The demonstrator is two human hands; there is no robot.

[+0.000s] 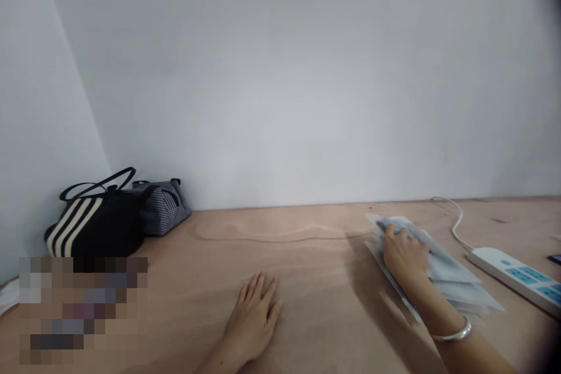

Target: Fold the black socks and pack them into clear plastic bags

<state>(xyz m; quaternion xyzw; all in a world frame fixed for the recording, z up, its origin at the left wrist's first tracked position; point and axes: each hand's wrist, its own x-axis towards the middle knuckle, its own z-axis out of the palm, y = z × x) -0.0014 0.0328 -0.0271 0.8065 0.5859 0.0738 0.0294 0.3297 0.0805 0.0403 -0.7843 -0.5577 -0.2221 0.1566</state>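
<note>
Left hand at 6 o'clock: palm down on the wooden table, fingers spread, holding nothing. Right hand at 4 o'clock: fingers curled over a stack of clear plastic bags, slightly blurred. Silver bangle on right wrist. Power strip with blue sockets near the stack, at 3 o'clock; white cord leads from it toward the wall. Black striped bag and grey striped pouch touching, in the corner at 9 o'clock. Pixelated patch hides the table's lower left.
</note>
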